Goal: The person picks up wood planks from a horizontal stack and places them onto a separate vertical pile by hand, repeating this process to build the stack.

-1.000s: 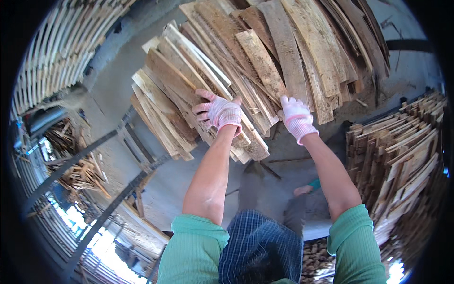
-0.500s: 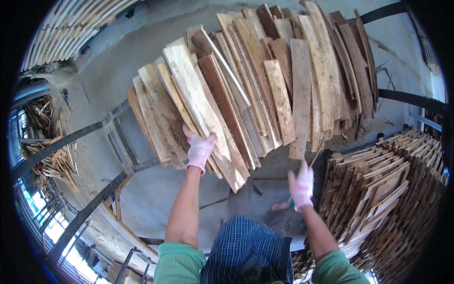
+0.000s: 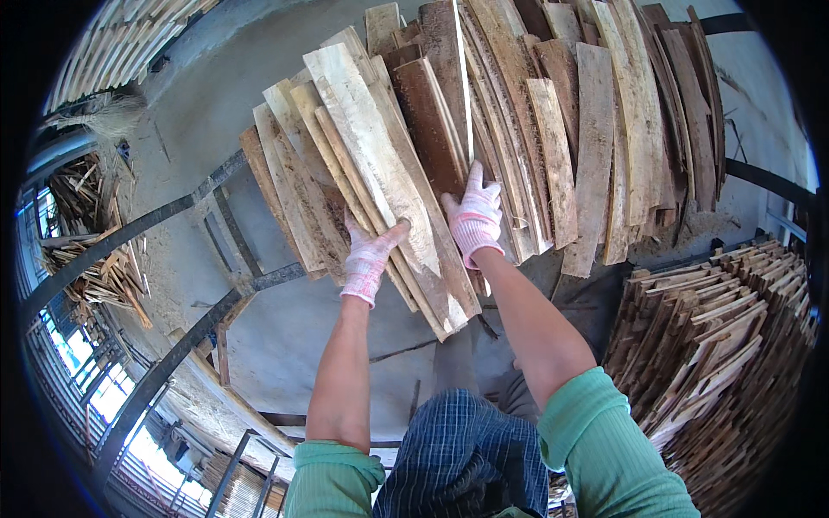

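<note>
Wooden boards lie side by side in a fanned row on a dark metal frame. My left hand (image 3: 371,257), in a pinkish-white knitted glove, is closed on the near part of a pale board (image 3: 367,142) and the narrow strips beside it. Its thumb lies across the pale board's face. My right hand (image 3: 476,217), gloved the same way, is closed around the near end of a brown board with a light edge (image 3: 446,78). A dark reddish-brown board (image 3: 427,121) lies between the two hands. The undersides and some fingertips are hidden.
The black metal frame (image 3: 194,319) curves along the left. A tall stack of boards (image 3: 691,337) stands at the right. Scrap wood (image 3: 104,268) is heaped at the far left, and a slatted pile (image 3: 121,43) sits at the upper left. Thin sticks lie on the grey floor.
My right hand has moved up and left from beside the stack onto the brown board. My left hand still grips the pale boards. The view has shifted slightly, and the brown board's angle has changed.
</note>
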`<action>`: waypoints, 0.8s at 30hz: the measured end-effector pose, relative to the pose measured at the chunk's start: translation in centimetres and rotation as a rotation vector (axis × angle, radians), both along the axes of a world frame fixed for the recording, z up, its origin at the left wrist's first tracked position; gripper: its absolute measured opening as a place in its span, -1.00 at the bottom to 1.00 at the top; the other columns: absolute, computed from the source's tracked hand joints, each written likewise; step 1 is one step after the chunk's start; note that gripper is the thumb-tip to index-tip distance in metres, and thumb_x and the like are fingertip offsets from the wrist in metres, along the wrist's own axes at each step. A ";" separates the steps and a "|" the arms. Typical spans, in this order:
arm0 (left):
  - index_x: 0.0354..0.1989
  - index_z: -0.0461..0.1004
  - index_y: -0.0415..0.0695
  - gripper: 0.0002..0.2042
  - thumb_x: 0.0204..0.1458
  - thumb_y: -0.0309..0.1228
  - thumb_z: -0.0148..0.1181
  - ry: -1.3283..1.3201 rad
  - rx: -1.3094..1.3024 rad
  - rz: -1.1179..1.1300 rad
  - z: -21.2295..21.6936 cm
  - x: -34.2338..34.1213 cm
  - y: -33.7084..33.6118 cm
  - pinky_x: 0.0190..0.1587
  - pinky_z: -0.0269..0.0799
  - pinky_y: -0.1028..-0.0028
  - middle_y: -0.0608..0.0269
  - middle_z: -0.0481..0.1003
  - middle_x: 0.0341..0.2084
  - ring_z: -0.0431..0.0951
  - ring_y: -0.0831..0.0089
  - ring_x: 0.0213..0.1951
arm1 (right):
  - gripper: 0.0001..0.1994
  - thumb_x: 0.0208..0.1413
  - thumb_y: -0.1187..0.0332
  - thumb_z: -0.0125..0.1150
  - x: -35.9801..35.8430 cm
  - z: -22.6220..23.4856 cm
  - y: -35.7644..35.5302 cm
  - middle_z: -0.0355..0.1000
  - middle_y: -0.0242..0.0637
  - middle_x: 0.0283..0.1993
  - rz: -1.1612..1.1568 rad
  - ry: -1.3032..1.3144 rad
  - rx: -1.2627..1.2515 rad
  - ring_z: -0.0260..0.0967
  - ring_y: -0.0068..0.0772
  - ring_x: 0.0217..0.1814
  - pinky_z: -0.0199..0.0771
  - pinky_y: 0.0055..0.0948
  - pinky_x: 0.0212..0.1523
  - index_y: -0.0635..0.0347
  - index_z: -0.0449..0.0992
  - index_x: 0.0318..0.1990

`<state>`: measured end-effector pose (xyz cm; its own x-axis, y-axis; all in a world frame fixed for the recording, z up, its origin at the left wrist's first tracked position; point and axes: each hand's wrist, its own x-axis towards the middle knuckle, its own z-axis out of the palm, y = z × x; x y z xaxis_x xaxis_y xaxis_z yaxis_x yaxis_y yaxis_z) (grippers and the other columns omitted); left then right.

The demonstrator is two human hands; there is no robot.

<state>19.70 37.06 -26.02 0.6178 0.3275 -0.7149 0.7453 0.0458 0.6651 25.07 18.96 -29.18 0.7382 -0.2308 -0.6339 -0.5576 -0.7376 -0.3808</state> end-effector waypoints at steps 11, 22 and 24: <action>0.47 -0.21 -0.33 0.03 -0.01 -0.35 0.48 0.012 -0.235 -0.015 2.0 0.6 -2.0 0.20 0.44 0.42 -0.03 0.43 0.17 0.53 0.23 0.09 | -0.32 -0.05 0.07 0.39 1.7 -1.7 -3.1 0.46 0.29 0.09 -0.099 -0.004 0.378 0.43 0.19 0.18 0.42 -0.08 0.19 0.38 0.37 0.15; 0.43 -0.01 -0.01 -0.11 -0.09 -0.37 0.40 0.212 -0.756 0.477 8.9 -19.7 -15.0 0.19 0.48 0.08 0.16 0.36 0.09 0.44 0.24 0.15 | 0.01 -0.03 0.18 0.47 -11.0 9.9 -21.3 0.31 0.03 0.33 -0.153 0.412 0.803 0.31 -0.19 0.31 0.31 -0.31 0.32 0.36 -0.05 0.48; 0.41 0.02 0.00 -0.17 -0.06 -0.42 0.34 0.147 -0.938 0.518 8.9 -21.6 -16.6 0.15 0.52 0.01 0.15 0.36 0.07 0.45 0.20 0.11 | 0.16 -0.05 0.24 0.51 -12.3 10.6 -23.0 0.10 -0.03 0.47 -0.515 0.582 1.075 0.12 -0.26 0.45 0.13 -0.36 0.42 0.42 -0.29 0.52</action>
